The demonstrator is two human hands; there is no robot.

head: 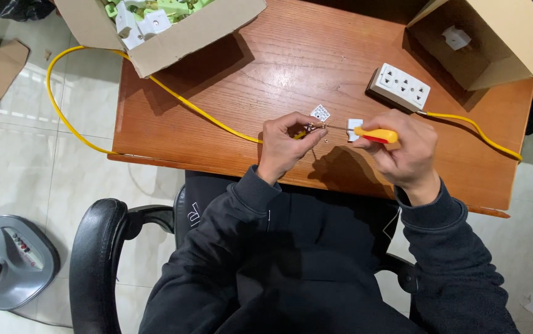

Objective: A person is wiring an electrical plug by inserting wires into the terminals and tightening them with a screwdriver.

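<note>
Right hand (402, 148) closed around a yellow-and-red-handled screwdriver (374, 134), shaft lying level and pointing left; left hand (285, 145) pinched shut on a small metal-and-white plug part (313, 128) at the tip, yellow cable (217, 117) trailing leftward over the brown wooden table (316, 55), white multi-socket block (400, 86) beyond

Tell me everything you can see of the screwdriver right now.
The screwdriver has a yellow handle with a red band and a thin metal shaft. It lies roughly level above the wooden table, the shaft pointing toward the left hand. The right hand wraps the handle. The tip meets a small part pinched in the left hand's fingers, too small to make out.
</note>
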